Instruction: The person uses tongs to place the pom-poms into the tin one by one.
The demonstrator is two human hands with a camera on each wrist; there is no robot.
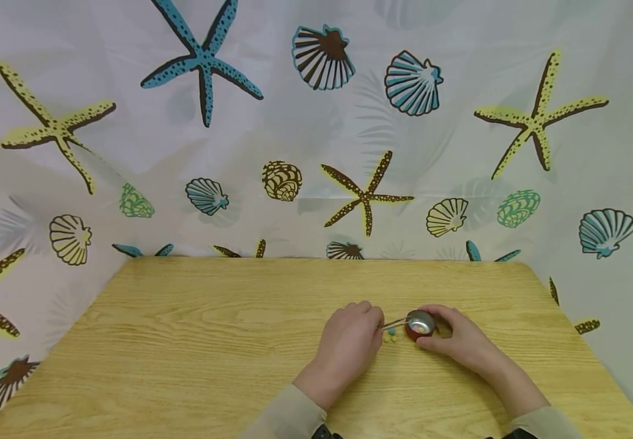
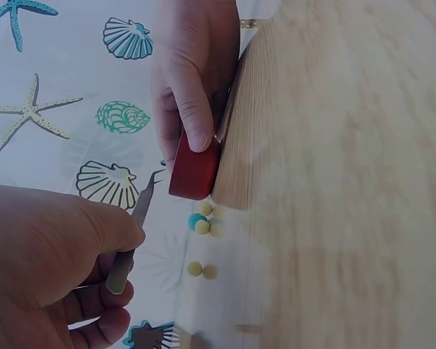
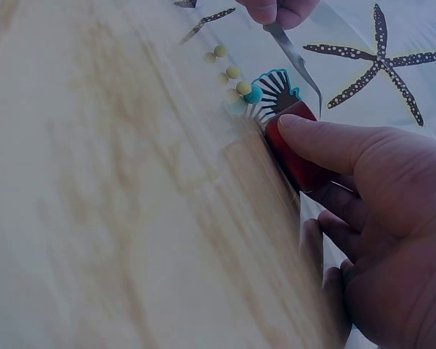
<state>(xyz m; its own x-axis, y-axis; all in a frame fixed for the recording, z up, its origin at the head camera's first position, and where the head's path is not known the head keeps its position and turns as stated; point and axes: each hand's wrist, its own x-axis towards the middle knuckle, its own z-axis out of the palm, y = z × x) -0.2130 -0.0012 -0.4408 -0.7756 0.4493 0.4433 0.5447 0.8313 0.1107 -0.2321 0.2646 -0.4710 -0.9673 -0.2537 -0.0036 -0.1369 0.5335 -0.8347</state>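
Observation:
My left hand (image 1: pixel 351 332) pinches a pair of bent-tip metal tweezers (image 2: pixel 134 236) between thumb and fingers. The tips reach over the mouth of a small bowl (image 1: pixel 421 325), red outside and shiny metal inside. No bead shows between them in the left wrist view. Thumb and fingers of my right hand (image 1: pixel 467 341) grip this bowl from its right side; in the right wrist view the thumb lies along its red wall (image 3: pixel 303 156). A few small pale and coloured bits (image 1: pixel 419 329) lie inside. Just left of the bowl are a teal bead (image 3: pixel 253 94) and yellow beads (image 2: pixel 195 269).
Both hands work over a wood-grain table (image 1: pixel 185 341), towards its right side. A pale cloth (image 1: pixel 305 128) printed with starfish and shells hangs behind the table and along its sides. The loose beads lie close together between the two hands.

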